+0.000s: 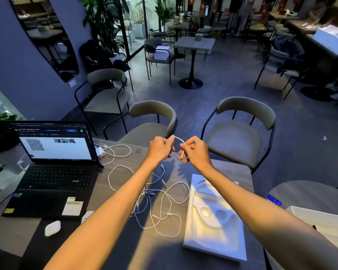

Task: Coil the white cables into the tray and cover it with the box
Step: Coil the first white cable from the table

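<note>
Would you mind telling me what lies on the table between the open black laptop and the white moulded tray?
In the head view, loose white cables lie tangled on the grey table between the black laptop and the white moulded tray.

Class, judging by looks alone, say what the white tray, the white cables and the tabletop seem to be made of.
White tray: probably moulded pulp or thin plastic, matte, with pressed rounded recesses. White cables: flexible plastic-sheathed cord, smooth, lying in loose loops. Tabletop: looks like dark grey wood-effect laminate, faintly grained, matte; real wood cannot be ruled out.
</note>
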